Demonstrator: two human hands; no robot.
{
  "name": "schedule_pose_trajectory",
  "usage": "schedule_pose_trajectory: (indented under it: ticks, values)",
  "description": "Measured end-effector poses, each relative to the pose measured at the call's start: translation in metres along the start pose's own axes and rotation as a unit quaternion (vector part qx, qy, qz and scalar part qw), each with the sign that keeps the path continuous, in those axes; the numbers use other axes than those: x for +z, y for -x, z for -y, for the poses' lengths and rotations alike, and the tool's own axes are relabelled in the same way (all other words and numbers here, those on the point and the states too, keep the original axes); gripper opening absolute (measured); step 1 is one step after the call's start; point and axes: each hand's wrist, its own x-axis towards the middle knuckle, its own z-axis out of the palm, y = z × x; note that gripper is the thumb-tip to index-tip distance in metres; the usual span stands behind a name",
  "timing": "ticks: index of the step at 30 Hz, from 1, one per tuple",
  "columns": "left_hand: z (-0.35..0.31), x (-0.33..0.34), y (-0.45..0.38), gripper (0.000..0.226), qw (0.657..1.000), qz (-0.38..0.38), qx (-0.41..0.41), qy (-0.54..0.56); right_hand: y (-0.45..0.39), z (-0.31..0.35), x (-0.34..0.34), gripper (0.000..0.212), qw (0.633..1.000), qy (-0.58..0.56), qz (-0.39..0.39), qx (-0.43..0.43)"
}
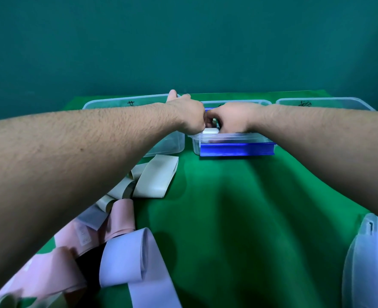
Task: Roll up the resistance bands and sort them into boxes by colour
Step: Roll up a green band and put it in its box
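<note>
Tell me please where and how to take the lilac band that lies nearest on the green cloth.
Probably grip the lilac band at its folded upper end, where the layers loop over. Come from the right, over bare green cloth, since pink bands crowd its left side. Pinch across the width, so both layers lift together.

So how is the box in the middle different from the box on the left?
The middle box sits on something bright blue; the left box shows no blue. Both hands, the left hand and the right hand, are at the middle box, holding a whitish roll at its near-left corner; no hand reaches into the left box. Both are clear plastic, with black writing on the far side.
</note>
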Motion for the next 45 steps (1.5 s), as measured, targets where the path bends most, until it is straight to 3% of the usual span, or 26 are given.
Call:
schedule_pose_trajectory:
  ticks: [26,32,37,45]
  values:
    - [0.001,-0.012,0.010,0.031,0.999,-0.037,0.012,0.007,0.013,-0.011,-0.001,0.043,0.992,-0.118,-0.037,0.020]
    - [-0.006,-0.024,0.012,0.027,1.000,-0.004,0.019,-0.012,0.034,-0.014,-0.009,0.031,0.973,-0.180,-0.133,0.050]
    - [-0.011,-0.023,0.011,0.020,0.997,0.007,0.038,-0.071,0.052,-0.007,-0.012,0.026,0.981,-0.152,-0.111,0.037]
    - [-0.005,-0.032,0.018,0.015,0.993,-0.072,0.038,-0.084,0.071,-0.009,-0.007,0.037,0.984,-0.127,-0.120,0.045]
